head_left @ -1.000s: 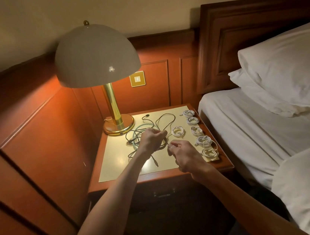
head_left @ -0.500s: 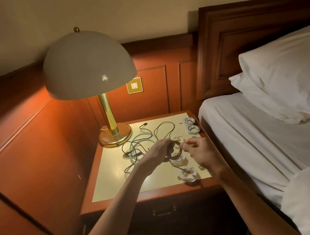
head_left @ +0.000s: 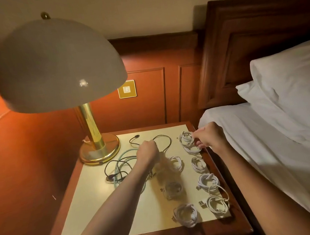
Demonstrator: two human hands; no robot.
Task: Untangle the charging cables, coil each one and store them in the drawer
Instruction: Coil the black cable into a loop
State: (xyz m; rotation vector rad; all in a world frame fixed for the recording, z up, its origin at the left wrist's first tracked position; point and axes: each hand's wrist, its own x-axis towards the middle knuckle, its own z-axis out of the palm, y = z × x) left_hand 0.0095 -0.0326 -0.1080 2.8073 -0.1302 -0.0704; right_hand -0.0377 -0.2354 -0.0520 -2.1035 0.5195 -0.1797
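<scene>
A tangle of loose black cable (head_left: 165,138) and teal cable (head_left: 124,154) lies beside the lamp on the nightstand top (head_left: 95,208). My left hand (head_left: 148,152) is curled over the black cable where its loop passes under the fingers. Several white coiled cables lie in two rows at the right, among them one coil (head_left: 208,181) and another (head_left: 186,214). My right hand (head_left: 210,137) pinches the farthest white coil (head_left: 186,141) at the back right corner. A darker, blurred coil (head_left: 172,190) sits mid-table. No drawer is in view.
A brass lamp (head_left: 97,147) with a large dome shade stands at the back left. The bed (head_left: 267,142) with white sheets and pillows lies right against the nightstand. Wood panelling with a wall switch (head_left: 126,89) is behind.
My right hand has gone from the table's middle to the back right white coil. My left hand has moved back over the black cable. The camera has come closer.
</scene>
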